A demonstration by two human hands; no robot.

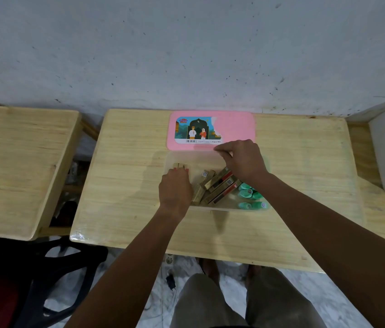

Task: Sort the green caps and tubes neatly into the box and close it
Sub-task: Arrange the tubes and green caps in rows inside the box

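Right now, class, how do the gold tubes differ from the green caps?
The gold tubes are long and boxy; the green caps are short and rounded. The gold tubes lie slanted in a loose heap mid-box; the green caps cluster in the near right corner. Both sit inside the clear box.

A wooden side table stands left, against the speckled wall.

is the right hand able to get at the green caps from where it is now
Probably yes. The green caps lie uncovered in the near right corner of the clear box, beside the gold cartons, just nearer than the right hand; it need only draw back.
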